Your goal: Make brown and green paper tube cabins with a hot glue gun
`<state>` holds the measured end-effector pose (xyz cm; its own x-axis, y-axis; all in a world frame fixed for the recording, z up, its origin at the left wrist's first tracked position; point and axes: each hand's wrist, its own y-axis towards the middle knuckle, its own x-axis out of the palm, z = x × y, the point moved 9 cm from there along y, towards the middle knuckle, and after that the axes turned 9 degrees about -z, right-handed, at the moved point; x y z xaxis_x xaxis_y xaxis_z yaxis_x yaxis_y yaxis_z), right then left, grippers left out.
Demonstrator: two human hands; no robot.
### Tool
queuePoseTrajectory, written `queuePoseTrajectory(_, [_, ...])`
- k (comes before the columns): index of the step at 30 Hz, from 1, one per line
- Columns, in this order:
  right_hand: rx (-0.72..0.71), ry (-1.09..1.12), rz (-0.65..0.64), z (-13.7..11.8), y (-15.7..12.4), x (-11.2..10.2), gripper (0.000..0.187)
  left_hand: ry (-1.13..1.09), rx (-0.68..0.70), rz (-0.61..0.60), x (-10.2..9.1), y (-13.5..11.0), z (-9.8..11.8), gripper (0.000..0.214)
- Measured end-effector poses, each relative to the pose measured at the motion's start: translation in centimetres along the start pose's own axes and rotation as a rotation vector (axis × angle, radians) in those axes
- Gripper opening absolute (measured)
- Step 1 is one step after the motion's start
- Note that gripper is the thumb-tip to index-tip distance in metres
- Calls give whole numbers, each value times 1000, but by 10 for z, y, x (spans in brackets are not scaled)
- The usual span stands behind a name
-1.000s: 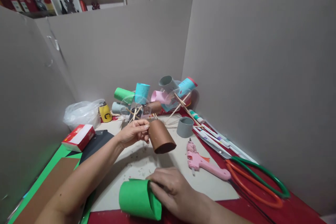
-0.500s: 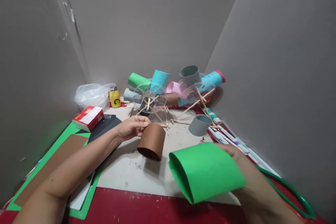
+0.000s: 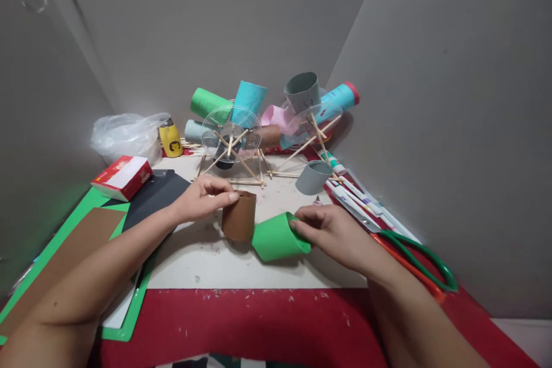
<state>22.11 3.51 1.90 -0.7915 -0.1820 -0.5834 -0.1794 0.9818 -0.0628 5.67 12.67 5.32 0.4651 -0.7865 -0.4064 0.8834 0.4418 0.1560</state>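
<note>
- outstretched left hand (image 3: pixel 203 200) is pinching a brown paper tube (image 3: pixel 239 222), its axis standing near-upright below the fingers
- inward-angled right hand (image 3: pixel 330 233) is pinching a green paper tube (image 3: pixel 276 238), its axis running sideways left of the fingers, mouth facing them

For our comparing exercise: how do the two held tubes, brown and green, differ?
The brown tube is nearly upright; the green tube is tipped sideways. The left hand holds the brown tube, the right hand the green tube. The brown tube looks dull, the green tube bright. Both are plain.
</note>
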Motion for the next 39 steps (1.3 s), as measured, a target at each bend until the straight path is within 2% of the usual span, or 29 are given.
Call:
queuePoseTrajectory(2, [-4,-161,47,-2,-1,-4,32,210,91,-18,7,-1,13,26])
queuePoseTrajectory(4, [1,-231,53,-2,-1,-6,32,364,198,-34,16,-2,26,24])
queuePoseTrajectory(8, [31,-274,37,2,-1,-10,31,496,348,-96,33,-3,38,24])
queuePoseTrajectory(12, [93,-381,0,1,2,-10,27,675,401,-139,43,-4,38,26])
queuePoseTrajectory(17, [203,-653,-16,-16,7,-12,24,922,399,-151,50,-6,29,36])
queuePoseTrajectory(22, [220,-846,1,-34,16,-8,23,947,364,-140,51,-6,20,37])
queuePoseTrajectory(25, [206,-870,9,-38,20,-4,24,924,316,-157,51,-5,13,37])
queuePoseTrajectory(30, [194,-866,9,-38,22,-1,24,863,311,-147,48,-6,8,31])
queuePoseTrajectory(33, [175,-868,5,-38,24,-1,23,853,363,-84,43,-9,11,28])
queuePoseTrajectory(39, [171,-892,-26,-38,27,0,22,827,559,96,33,-20,30,23])
